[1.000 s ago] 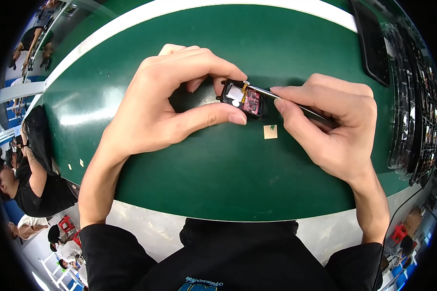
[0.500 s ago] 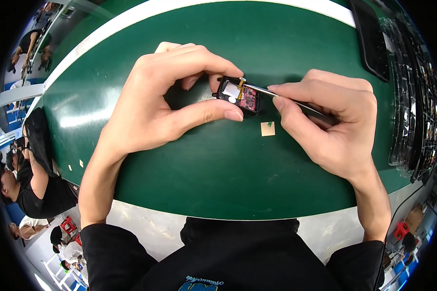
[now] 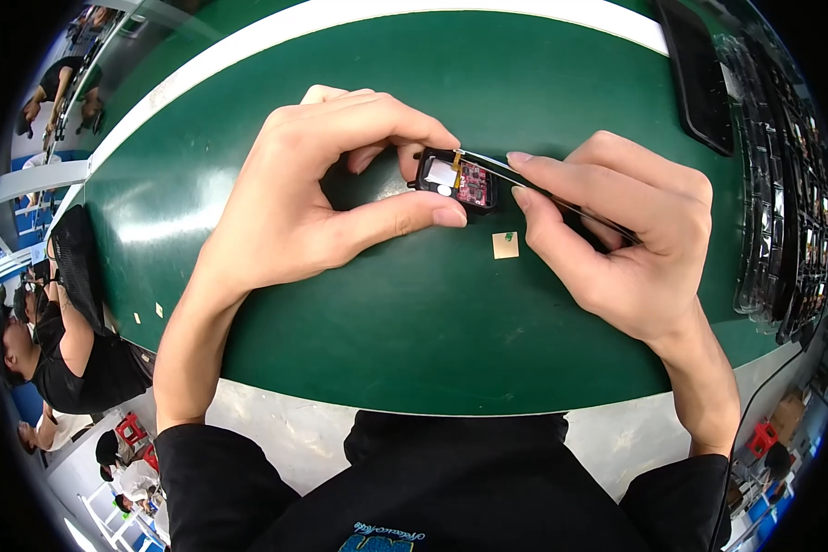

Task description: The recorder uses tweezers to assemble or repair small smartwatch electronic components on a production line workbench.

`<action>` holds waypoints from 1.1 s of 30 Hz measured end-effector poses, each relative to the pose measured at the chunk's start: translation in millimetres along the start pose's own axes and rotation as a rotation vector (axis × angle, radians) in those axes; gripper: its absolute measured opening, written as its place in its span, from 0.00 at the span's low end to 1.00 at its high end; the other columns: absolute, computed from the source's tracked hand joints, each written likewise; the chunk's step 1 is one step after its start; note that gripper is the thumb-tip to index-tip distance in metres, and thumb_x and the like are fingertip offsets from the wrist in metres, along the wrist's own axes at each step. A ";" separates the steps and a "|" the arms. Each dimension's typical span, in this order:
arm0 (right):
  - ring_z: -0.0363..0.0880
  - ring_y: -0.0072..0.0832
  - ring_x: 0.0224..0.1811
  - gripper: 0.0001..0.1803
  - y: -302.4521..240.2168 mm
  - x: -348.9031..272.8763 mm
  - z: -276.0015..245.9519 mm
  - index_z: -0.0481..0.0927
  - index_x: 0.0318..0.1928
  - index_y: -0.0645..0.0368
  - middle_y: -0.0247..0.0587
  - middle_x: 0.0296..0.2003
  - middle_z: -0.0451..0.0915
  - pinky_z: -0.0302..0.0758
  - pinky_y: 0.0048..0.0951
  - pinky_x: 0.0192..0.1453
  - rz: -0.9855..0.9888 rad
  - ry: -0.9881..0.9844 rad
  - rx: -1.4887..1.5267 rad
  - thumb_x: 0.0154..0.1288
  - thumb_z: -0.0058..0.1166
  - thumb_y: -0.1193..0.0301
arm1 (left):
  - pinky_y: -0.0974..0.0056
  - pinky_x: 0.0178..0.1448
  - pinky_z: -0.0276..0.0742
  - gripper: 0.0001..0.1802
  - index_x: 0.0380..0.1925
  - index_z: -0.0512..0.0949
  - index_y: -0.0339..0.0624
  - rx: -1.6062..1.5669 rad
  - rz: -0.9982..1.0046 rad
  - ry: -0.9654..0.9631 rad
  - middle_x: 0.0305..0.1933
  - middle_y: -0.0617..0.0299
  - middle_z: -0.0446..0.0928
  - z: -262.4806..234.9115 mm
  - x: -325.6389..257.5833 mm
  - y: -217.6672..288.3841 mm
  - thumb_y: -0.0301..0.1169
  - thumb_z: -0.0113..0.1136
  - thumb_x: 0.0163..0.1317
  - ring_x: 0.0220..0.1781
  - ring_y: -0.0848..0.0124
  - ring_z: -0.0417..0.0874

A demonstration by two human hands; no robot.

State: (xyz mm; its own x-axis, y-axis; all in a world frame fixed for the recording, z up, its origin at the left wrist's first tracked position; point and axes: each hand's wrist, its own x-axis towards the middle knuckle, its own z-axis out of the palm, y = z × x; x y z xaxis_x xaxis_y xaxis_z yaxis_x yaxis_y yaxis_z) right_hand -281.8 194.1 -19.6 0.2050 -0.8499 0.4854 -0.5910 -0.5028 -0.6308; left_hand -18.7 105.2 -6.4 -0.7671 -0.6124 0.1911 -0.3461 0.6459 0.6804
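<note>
My left hand [image 3: 313, 198] pinches a small black open device [image 3: 455, 179] between thumb and fingers, holding it on the green mat [image 3: 432, 331]. A red circuit board and a white part show inside it. My right hand [image 3: 616, 239] grips thin metal tweezers [image 3: 561, 198], whose tips reach the device's top edge. A small tan square piece [image 3: 505, 245] lies on the mat just below the device, between my two hands.
Black trays [image 3: 782, 184] with rows of small parts stand along the right side, and a dark flat item [image 3: 699, 74] lies at the upper right. A white band [image 3: 340, 28] edges the mat at the back. Other people sit at the far left.
Both hands and the device have shifted slightly up the mat. The tweezers' tips stay at the device's top edge. The tan square has not moved.
</note>
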 end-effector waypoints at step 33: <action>0.69 0.15 0.20 0.08 -3.9 1.7 -4.8 0.96 0.44 0.66 0.33 0.21 0.79 0.57 0.25 0.25 0.177 -0.125 0.218 0.64 0.72 0.84 | 0.63 0.50 0.65 0.32 0.54 0.91 0.37 -0.064 0.108 -0.144 0.46 0.63 0.90 -13.9 0.0 -16.0 0.45 0.87 0.53 0.37 0.71 0.72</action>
State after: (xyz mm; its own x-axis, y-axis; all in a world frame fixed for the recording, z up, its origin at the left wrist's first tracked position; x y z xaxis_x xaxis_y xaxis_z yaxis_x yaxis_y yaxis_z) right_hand -282.9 195.3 -13.4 0.2164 -0.9331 0.2871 -0.4470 -0.3562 -0.8206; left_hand -5.7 88.5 -7.4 -0.8686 -0.4670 0.1654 -0.2264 0.6712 0.7058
